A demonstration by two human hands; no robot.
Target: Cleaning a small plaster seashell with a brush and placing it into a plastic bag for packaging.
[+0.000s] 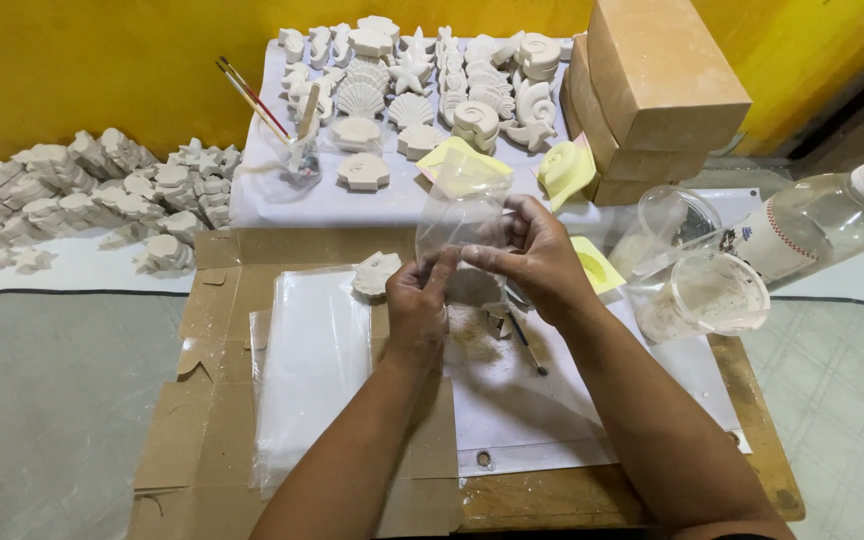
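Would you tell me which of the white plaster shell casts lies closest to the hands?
The lone shell cast on the cardboard, just beside the left hand; all others sit farther back on the white board or the floor.

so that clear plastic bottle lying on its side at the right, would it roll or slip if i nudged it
Probably yes. The bottle lies on its side with a round body, so a sideways nudge would likely roll it. It looks largely full of clear liquid, so fairly heavy, and the smooth plastic may be slippery. The clear cups beside it might stop it, or tip.
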